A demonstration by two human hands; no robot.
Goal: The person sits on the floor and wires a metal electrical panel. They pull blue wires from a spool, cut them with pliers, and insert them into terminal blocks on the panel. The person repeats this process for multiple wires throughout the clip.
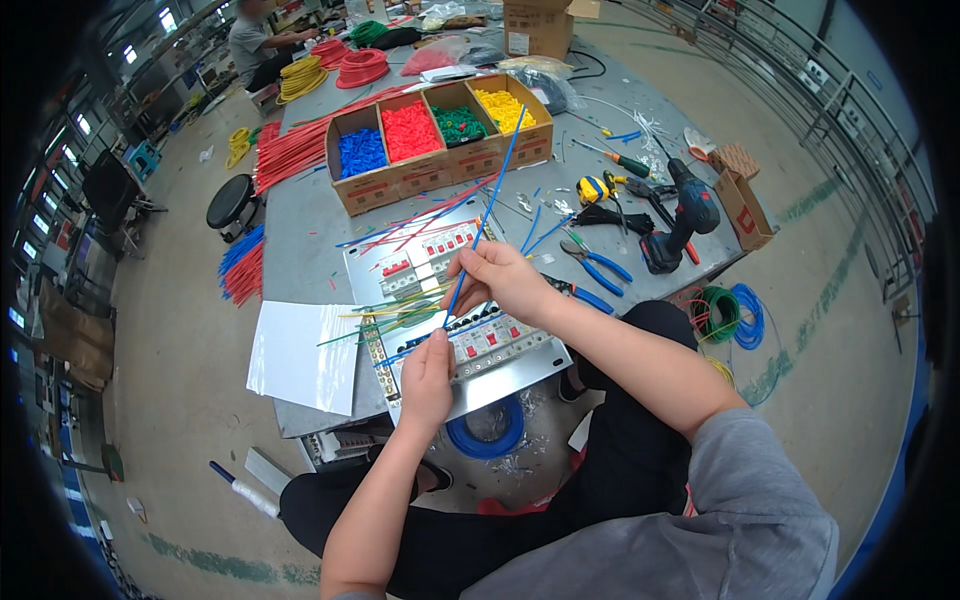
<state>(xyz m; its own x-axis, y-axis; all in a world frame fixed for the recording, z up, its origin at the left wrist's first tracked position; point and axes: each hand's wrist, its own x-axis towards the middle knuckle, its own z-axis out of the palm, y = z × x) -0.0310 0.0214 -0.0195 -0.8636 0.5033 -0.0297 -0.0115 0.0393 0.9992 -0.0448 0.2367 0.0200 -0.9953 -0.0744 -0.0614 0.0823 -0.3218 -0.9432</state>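
A straight length of blue wire [497, 185] slants up and away between my hands. My right hand [497, 280] pinches it partway along, thumb on top. Lower down, my left hand [428, 378] closes its fingertips at the wire's near end. Under both hands lies a metal mounting panel [465, 400] carrying rows of circuit breakers [490, 343] with red switches. Several green and yellow-green wires [400, 318] stick out to the left from the panel's middle. A brass terminal strip [381, 362] runs along its left side. My fingers hide part of the lower breaker row.
A divided cardboard box [440, 160] holds blue, red, green and yellow caps. Pliers [597, 266], a cordless drill [683, 215], a tape measure [593, 190] and a screwdriver [615, 157] lie to the right. A white sheet [302, 355] overhangs the left edge. Blue wire coil [487, 428] sits below.
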